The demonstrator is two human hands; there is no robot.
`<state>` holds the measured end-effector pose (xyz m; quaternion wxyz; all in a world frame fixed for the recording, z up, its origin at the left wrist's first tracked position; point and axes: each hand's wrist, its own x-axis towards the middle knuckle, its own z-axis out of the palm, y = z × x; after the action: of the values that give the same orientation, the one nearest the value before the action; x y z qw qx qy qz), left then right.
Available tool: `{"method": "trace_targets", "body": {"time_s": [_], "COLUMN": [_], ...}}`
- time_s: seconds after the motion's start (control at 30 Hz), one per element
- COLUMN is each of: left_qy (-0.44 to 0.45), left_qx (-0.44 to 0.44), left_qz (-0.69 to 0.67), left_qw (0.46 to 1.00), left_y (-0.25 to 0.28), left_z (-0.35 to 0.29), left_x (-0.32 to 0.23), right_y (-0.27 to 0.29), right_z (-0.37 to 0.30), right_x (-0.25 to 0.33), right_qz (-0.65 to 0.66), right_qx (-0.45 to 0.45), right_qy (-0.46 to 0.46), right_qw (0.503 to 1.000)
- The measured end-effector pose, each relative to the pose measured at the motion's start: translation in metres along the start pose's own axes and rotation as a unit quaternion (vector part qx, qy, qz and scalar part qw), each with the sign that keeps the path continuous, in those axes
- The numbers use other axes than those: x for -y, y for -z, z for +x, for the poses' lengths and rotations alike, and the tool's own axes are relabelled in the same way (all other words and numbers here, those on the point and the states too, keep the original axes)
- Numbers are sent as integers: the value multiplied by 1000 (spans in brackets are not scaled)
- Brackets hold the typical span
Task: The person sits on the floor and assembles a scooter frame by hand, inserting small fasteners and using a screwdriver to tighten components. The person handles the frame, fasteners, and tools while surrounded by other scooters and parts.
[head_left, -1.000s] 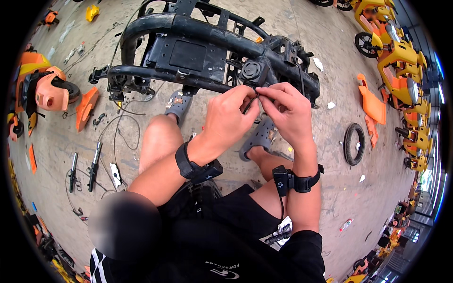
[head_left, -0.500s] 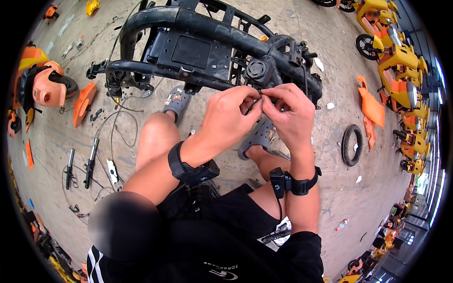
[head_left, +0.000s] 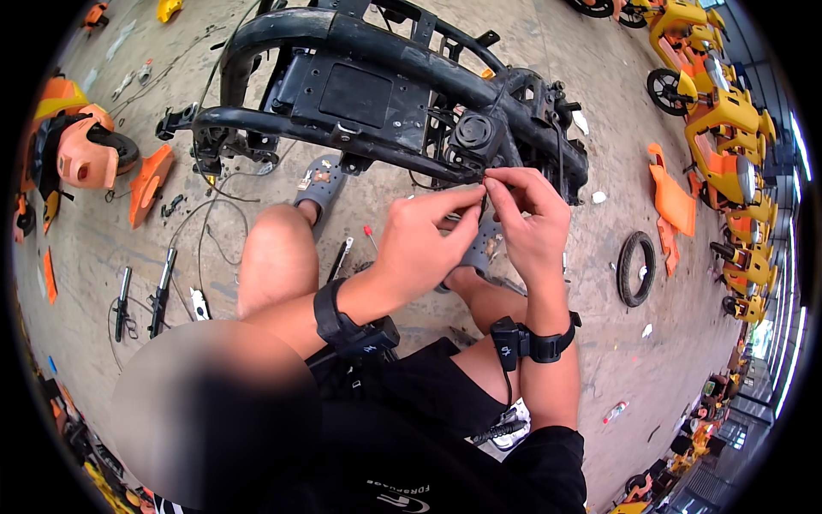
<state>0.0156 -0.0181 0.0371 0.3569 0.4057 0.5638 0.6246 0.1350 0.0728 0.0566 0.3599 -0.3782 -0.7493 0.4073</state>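
Note:
A black scooter frame (head_left: 368, 34) lies across the floor in front of me, with a round black horn-like part (head_left: 473, 133) near its right end. Just below that part, both hands meet at a thin black wire (head_left: 484, 206). My left hand (head_left: 424, 244) has thumb and forefinger closed in a pinch at the wire. Beside it, my right hand (head_left: 533, 224) pinches the wire's upper part with thumb and forefinger. The wire's end is too small and covered to make out.
A red-tipped screwdriver (head_left: 371, 236) and a dark bar-like tool (head_left: 341, 259) lie by my left knee. Two shock absorbers (head_left: 163, 293) lie farther left among loose cables. To the right are a tyre (head_left: 636, 269), an orange panel (head_left: 673, 201) and parked yellow scooters (head_left: 721, 154).
Both hands have shifted slightly right; my left fingers have straightened somewhat and dropped a little lower along the wire. The screwdriver and dark tool now show beside my left forearm.

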Motion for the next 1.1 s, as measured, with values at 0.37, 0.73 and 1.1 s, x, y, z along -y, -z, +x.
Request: {"method": "trace_targets", "body": {"time_s": [0.37, 0.73, 1.1], "left_qy": [-46, 17, -74], "left_qx": [13, -9, -56], "left_qz": [19, 13, 33], "left_qw": [999, 1000, 995], "left_y": [3, 3, -1], "left_z": [-1, 5, 7], "left_x": [-1, 4, 10], "right_y": [-3, 20, 29], "right_z": [-10, -8, -4], "right_x": [0, 16, 16], "right_qz": [24, 378, 545], "right_qx": [-15, 34, 82], "right_qy": [-26, -76, -122], "right_qw": [999, 922, 825]}}
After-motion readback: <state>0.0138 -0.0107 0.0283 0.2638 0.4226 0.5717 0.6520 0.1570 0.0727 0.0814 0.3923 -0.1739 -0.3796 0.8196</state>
